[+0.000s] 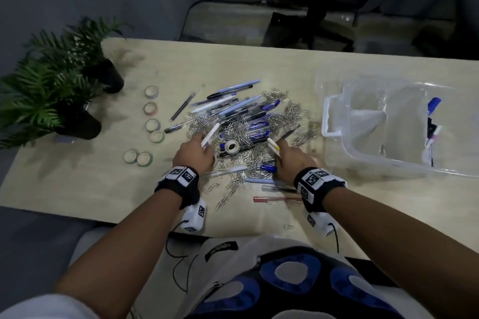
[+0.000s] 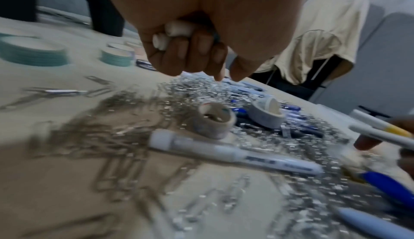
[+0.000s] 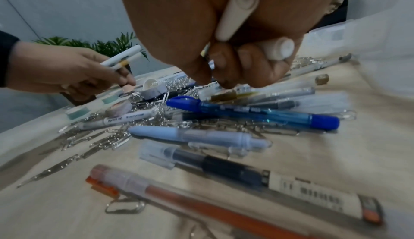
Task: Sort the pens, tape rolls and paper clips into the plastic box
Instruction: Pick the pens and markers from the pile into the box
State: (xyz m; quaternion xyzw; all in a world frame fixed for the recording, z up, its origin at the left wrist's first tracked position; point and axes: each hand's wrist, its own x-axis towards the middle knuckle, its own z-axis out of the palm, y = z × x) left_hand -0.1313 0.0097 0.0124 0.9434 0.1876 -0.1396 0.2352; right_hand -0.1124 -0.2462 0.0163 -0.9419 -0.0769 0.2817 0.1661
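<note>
A heap of pens and paper clips (image 1: pixel 246 122) lies mid-table. My left hand (image 1: pixel 201 149) hovers over its near left side and grips two white pens (image 1: pixel 210 134), whose butt ends poke from the fist (image 2: pixel 179 30). My right hand (image 1: pixel 282 153) grips white pens with a yellow band (image 1: pixel 273 146) at the heap's near right; its fingertips (image 3: pixel 224 81) reach down among the pens. A white tape roll (image 1: pixel 231 147) lies between the hands. The clear plastic box (image 1: pixel 334 134) stands at the right, with a few pens (image 1: pixel 432 111) in its far-right compartment.
Several tape rolls (image 1: pixel 153 124) stand in a line left of the heap. Two potted plants (image 1: pixel 59 101) sit at the left edge. A blue pen (image 3: pixel 253 113), a light blue pen (image 3: pixel 197 134) and a red pen (image 1: pixel 277 199) lie near the front edge.
</note>
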